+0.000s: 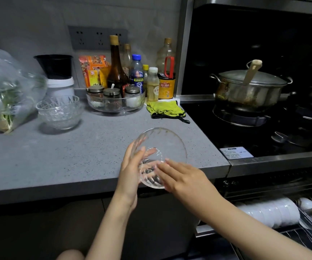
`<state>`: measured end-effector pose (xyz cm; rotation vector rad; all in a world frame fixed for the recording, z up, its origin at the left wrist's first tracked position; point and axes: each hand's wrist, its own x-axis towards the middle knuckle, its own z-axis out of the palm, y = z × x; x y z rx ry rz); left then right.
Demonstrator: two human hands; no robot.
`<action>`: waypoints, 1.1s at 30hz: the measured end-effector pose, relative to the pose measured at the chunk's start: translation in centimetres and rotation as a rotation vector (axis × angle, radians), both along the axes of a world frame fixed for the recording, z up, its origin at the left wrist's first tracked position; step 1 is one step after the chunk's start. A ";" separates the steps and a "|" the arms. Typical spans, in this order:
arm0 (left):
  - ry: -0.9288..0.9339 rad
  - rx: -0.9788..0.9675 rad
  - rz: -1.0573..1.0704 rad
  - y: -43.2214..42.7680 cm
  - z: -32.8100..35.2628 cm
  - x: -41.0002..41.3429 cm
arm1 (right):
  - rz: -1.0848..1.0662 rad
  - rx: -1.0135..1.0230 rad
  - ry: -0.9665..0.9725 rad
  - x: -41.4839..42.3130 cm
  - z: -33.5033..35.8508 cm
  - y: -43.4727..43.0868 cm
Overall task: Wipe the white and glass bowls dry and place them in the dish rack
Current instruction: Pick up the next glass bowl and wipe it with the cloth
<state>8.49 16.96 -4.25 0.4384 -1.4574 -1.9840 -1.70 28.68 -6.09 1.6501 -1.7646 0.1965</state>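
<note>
head view: one glass bowl point(162, 145), tilted at frame centre over the counter point(57, 156) edge, is pressed between two hands, the left hand point(132, 171) and right hand point(181, 177), fingers straight, neither curled round it. stacked glass bowls point(59, 111) stand mid-left, number unclear. a row of white bowls point(269, 212) fills the dish rack point(301, 239), lower right. one green cloth point(165, 108) lies above centre; one lidded pot point(249, 89) stands upper right.
</note>
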 end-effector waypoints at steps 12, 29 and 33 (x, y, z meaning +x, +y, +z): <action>-0.204 -0.167 -0.182 -2.4 1.2 0.7 | 0.040 0.204 0.373 -2.0 1.6 1.8; -0.215 -0.078 -0.127 0.1 -0.2 -0.8 | 0.001 0.188 -0.118 1.7 -0.4 1.4; -0.197 -0.015 -0.091 0.1 0.1 -0.6 | -0.227 0.116 -0.017 0.9 0.9 0.5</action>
